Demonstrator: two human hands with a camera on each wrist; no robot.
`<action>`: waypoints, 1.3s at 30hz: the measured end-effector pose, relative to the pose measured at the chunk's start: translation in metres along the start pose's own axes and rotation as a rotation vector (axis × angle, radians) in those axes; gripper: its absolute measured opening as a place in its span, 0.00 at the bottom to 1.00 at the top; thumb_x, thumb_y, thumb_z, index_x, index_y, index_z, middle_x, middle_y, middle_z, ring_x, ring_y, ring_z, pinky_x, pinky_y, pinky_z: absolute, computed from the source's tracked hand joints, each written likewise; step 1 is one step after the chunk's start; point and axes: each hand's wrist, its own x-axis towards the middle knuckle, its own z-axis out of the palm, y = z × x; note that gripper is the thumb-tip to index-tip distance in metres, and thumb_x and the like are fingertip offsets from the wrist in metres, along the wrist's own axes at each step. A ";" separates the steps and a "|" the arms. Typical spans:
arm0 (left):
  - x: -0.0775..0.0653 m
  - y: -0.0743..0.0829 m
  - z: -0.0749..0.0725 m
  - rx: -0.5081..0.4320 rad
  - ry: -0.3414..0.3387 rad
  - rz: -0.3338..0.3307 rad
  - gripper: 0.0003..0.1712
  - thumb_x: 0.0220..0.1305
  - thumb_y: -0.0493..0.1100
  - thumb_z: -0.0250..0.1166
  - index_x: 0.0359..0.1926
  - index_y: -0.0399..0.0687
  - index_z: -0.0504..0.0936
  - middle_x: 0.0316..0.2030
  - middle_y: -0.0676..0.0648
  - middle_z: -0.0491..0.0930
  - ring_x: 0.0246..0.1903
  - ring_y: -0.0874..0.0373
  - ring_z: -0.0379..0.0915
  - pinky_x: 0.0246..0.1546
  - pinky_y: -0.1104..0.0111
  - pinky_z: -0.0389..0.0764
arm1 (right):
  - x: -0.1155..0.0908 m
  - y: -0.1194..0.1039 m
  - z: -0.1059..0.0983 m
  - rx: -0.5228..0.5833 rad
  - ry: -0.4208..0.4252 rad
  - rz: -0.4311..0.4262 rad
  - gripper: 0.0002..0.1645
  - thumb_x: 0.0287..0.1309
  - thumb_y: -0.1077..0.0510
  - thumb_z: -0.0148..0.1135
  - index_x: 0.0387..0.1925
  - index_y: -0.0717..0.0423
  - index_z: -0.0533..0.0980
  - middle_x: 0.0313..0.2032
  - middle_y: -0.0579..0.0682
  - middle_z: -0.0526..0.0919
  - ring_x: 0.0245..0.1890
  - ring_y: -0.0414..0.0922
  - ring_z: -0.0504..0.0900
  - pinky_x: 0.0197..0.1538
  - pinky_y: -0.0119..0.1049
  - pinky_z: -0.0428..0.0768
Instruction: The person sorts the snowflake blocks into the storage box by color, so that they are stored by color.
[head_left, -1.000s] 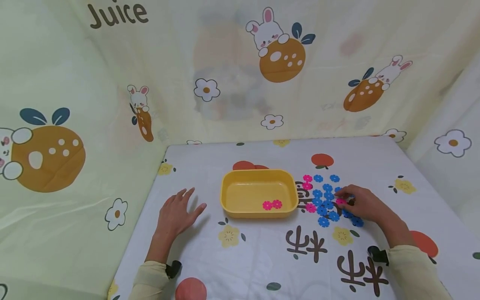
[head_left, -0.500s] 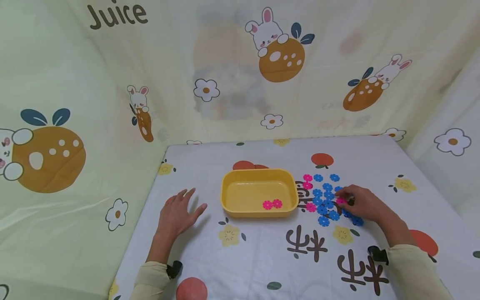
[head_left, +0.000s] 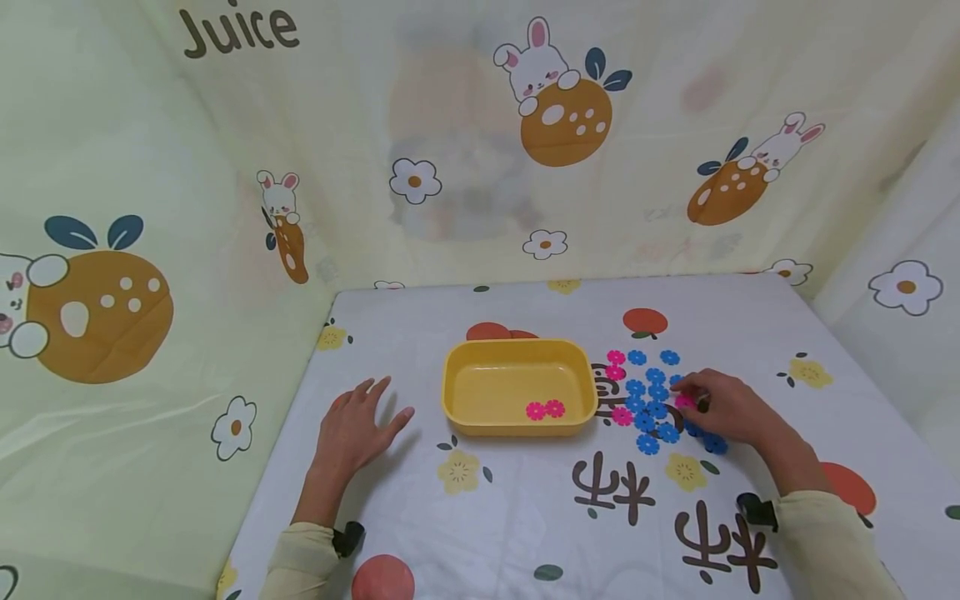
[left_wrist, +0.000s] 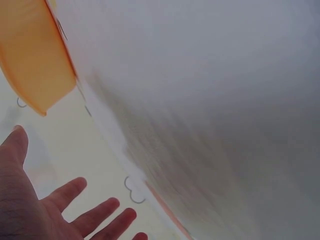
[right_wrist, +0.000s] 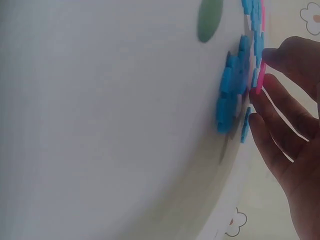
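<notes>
My right hand (head_left: 723, 408) is at the right side of a loose cluster of flower-shaped plastic pieces, its thumb and fingers pinching a pink flower piece (head_left: 684, 402). In the right wrist view, that pink flower piece (right_wrist: 261, 76) shows edge-on between thumb and finger. Several blue flower pieces (head_left: 656, 409) lie around it, some partly covered by the hand. Three other pink flower pieces (head_left: 622, 416) lie along the cluster's left edge. Left of the yellow tray (head_left: 517, 430), my left hand (head_left: 358, 429) hovers with spread fingers and holds nothing.
Two pink flower pieces (head_left: 545, 410) lie inside the tray near its front right. A white printed cloth (head_left: 517, 517) covers the table. Patterned curtains (head_left: 457, 100) stand behind and at both sides. A black camera strap sits on each wrist.
</notes>
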 end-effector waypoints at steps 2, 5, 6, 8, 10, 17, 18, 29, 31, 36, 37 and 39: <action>0.000 0.000 0.000 -0.002 -0.003 -0.001 0.48 0.72 0.75 0.59 0.79 0.48 0.72 0.74 0.35 0.72 0.72 0.34 0.70 0.72 0.41 0.70 | 0.000 0.000 -0.001 0.005 0.007 0.011 0.23 0.58 0.60 0.79 0.55 0.62 0.85 0.45 0.58 0.86 0.45 0.58 0.86 0.50 0.58 0.88; 0.000 0.000 0.000 -0.003 -0.003 0.000 0.48 0.72 0.74 0.59 0.79 0.48 0.72 0.74 0.34 0.72 0.72 0.34 0.70 0.72 0.41 0.70 | 0.001 -0.002 -0.004 0.006 0.020 0.026 0.22 0.59 0.60 0.78 0.54 0.61 0.85 0.47 0.59 0.86 0.46 0.58 0.86 0.50 0.58 0.89; 0.000 0.000 0.000 -0.002 -0.003 -0.001 0.48 0.72 0.74 0.59 0.79 0.48 0.71 0.74 0.34 0.72 0.72 0.34 0.70 0.72 0.41 0.70 | 0.001 -0.003 -0.005 0.007 0.021 0.032 0.22 0.60 0.60 0.78 0.54 0.61 0.85 0.47 0.60 0.86 0.47 0.59 0.86 0.50 0.58 0.89; 0.000 0.000 0.000 -0.001 -0.005 -0.004 0.48 0.72 0.75 0.59 0.79 0.48 0.71 0.74 0.34 0.72 0.72 0.34 0.70 0.72 0.40 0.70 | 0.001 -0.003 -0.007 0.012 0.017 0.043 0.22 0.61 0.60 0.77 0.55 0.62 0.84 0.48 0.61 0.85 0.47 0.60 0.85 0.49 0.57 0.89; 0.000 0.000 0.000 0.000 -0.006 -0.007 0.48 0.72 0.75 0.59 0.79 0.48 0.71 0.74 0.34 0.72 0.72 0.34 0.70 0.71 0.40 0.71 | 0.002 -0.005 -0.011 0.021 0.011 0.051 0.23 0.61 0.60 0.77 0.57 0.62 0.83 0.49 0.63 0.85 0.48 0.61 0.85 0.48 0.56 0.89; 0.000 -0.001 0.000 0.003 -0.009 -0.013 0.48 0.72 0.75 0.59 0.79 0.48 0.71 0.75 0.34 0.72 0.72 0.34 0.70 0.71 0.40 0.71 | 0.004 -0.018 -0.027 0.022 0.032 0.035 0.25 0.63 0.60 0.76 0.59 0.64 0.82 0.53 0.65 0.86 0.53 0.64 0.84 0.52 0.61 0.87; 0.000 -0.001 0.000 0.003 -0.010 -0.014 0.48 0.72 0.75 0.59 0.79 0.48 0.71 0.75 0.34 0.72 0.72 0.34 0.70 0.71 0.40 0.71 | 0.004 -0.020 -0.029 0.017 0.042 0.027 0.25 0.63 0.60 0.77 0.59 0.64 0.82 0.53 0.65 0.86 0.53 0.64 0.84 0.53 0.62 0.87; 0.002 -0.001 0.000 -0.003 -0.009 -0.021 0.49 0.72 0.75 0.60 0.79 0.48 0.71 0.75 0.35 0.71 0.72 0.34 0.69 0.71 0.39 0.71 | 0.009 -0.034 -0.036 -0.013 0.093 -0.039 0.24 0.61 0.62 0.77 0.57 0.66 0.82 0.52 0.65 0.87 0.53 0.64 0.85 0.56 0.66 0.84; 0.001 -0.002 0.000 -0.002 -0.008 -0.021 0.49 0.72 0.75 0.60 0.79 0.48 0.71 0.75 0.35 0.71 0.72 0.34 0.70 0.71 0.39 0.71 | 0.010 -0.037 -0.036 -0.009 0.090 -0.038 0.24 0.62 0.63 0.77 0.58 0.67 0.82 0.52 0.65 0.87 0.53 0.64 0.85 0.56 0.66 0.84; 0.001 -0.002 -0.001 0.006 -0.012 -0.023 0.49 0.72 0.74 0.60 0.80 0.48 0.70 0.75 0.35 0.71 0.73 0.35 0.69 0.72 0.39 0.71 | 0.011 -0.048 -0.037 -0.007 0.097 -0.062 0.24 0.62 0.64 0.76 0.58 0.66 0.82 0.51 0.63 0.87 0.53 0.64 0.85 0.56 0.65 0.84; 0.001 -0.002 -0.001 0.007 -0.012 -0.022 0.49 0.72 0.74 0.59 0.80 0.48 0.70 0.75 0.34 0.71 0.73 0.35 0.69 0.71 0.39 0.71 | 0.011 -0.050 -0.037 -0.009 0.101 -0.071 0.23 0.61 0.64 0.76 0.57 0.66 0.82 0.51 0.63 0.87 0.52 0.64 0.86 0.56 0.65 0.85; 0.001 -0.002 -0.002 0.009 -0.012 -0.020 0.49 0.72 0.74 0.59 0.80 0.47 0.70 0.75 0.34 0.71 0.73 0.35 0.69 0.71 0.39 0.72 | 0.012 -0.055 -0.038 -0.009 0.101 -0.080 0.23 0.62 0.63 0.76 0.57 0.66 0.82 0.51 0.63 0.88 0.52 0.63 0.86 0.55 0.65 0.85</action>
